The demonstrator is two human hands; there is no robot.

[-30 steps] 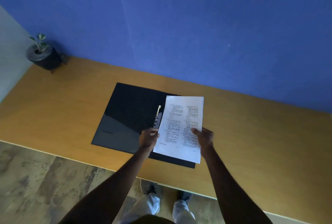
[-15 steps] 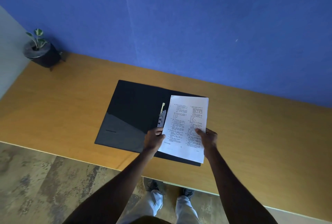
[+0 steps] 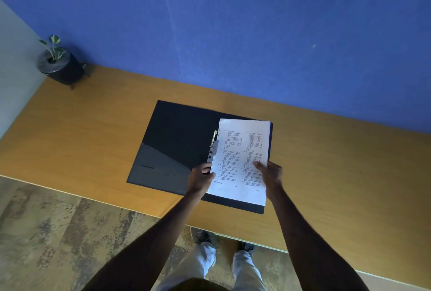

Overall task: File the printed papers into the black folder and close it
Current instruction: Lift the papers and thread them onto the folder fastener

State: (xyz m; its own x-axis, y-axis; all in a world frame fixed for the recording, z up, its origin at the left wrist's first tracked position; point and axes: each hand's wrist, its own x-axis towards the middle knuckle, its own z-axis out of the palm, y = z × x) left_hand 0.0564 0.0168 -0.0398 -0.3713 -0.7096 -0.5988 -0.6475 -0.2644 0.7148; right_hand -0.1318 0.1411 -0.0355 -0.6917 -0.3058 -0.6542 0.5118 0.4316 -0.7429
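Observation:
The black folder (image 3: 172, 146) lies open and flat on the wooden desk, its left cover bare. A metal fastener clip (image 3: 213, 147) runs along the spine. The stack of printed papers (image 3: 242, 150) rests over the folder's right half, covering nearly all of it. My left hand (image 3: 200, 180) grips the stack's lower left edge, beside the clip's lower end. My right hand (image 3: 270, 175) holds the lower right edge with the thumb on top of the page.
A small potted plant (image 3: 58, 64) in a dark pot stands at the desk's (image 3: 93, 139) far left corner by the blue wall. The desk's front edge runs just below the folder. My legs and shoes show on the floor underneath.
The stack has settled lower and squarer onto the folder's right half, closer to the clip. Both hands keep the same hold on its lower edges.

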